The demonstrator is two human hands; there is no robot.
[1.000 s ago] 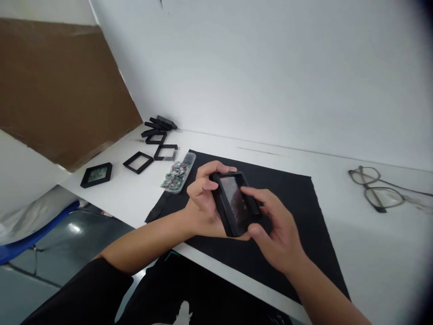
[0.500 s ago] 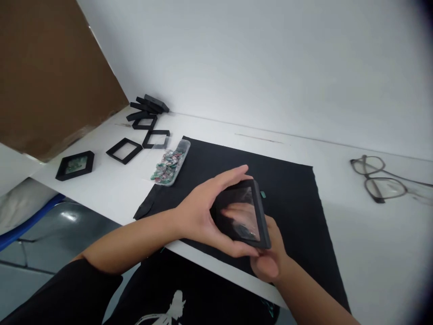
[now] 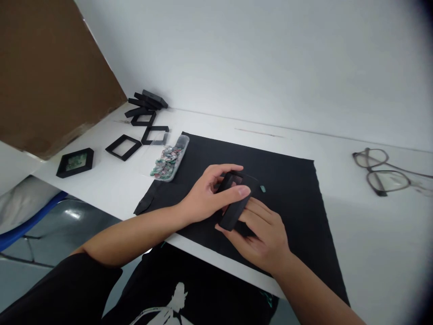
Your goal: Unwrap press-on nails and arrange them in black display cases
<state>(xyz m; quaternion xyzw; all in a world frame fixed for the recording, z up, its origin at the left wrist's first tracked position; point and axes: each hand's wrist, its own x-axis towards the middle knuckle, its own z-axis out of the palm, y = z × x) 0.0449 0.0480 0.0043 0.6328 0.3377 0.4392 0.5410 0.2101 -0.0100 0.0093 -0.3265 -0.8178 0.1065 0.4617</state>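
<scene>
Tilted between both hands: a black rectangular frame (image 3: 233, 216) with a clear pane (image 3: 236, 179), over a black cloth mat (image 3: 292, 185).

The frame's visible long wall slants from its far right end down to its near left end. The left hand (image 3: 202, 198) grasps it from the left, its thumb laid over the upper part and a finger along the far end; the right hand (image 3: 265, 237) grips it from the right, thumb at the near end, fingers against the long wall, so the right hand is nearer the low end. A small green flat chip (image 3: 263, 188) lies on the mat just beyond the frame's far right end, touched by neither hand; which hand is closer to it cannot be told.
</scene>
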